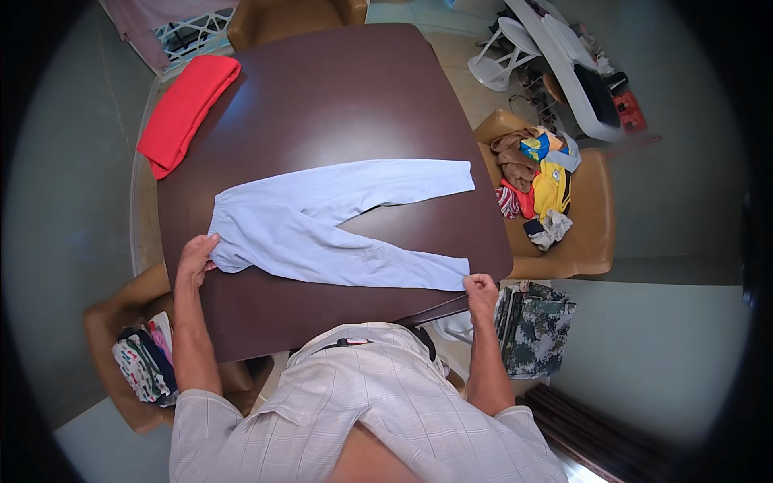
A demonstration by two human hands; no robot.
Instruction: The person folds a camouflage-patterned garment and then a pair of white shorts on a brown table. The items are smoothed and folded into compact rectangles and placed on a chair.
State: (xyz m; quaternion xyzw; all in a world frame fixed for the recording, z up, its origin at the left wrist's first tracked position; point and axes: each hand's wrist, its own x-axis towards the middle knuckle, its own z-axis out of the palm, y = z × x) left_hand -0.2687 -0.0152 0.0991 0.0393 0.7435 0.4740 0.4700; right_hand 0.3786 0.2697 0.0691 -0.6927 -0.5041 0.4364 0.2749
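Light blue trousers [290, 223] lie spread flat on a dark brown table [338, 90], the elastic waist to the left and both legs pointing right. My left hand [198, 253] grips the near corner of the waistband between thumb and fingers. At the other end, my right hand [482, 293] pinches the hem of the nearer leg, close to the table's right edge. The farther leg lies untouched, with a gap of bare table between the legs. A folded red cloth [190, 111] rests at the table's far left corner.
On the right, a brown chair [595, 211] holds a loose heap of clothes [546, 175]. Another chair [105, 326] at lower left bears folded clothes [145, 362]. A third chair [296, 21] stands beyond the table. Camouflage-patterned items [537, 329] are by the near right corner; a white stool [504, 54] stands farther back.
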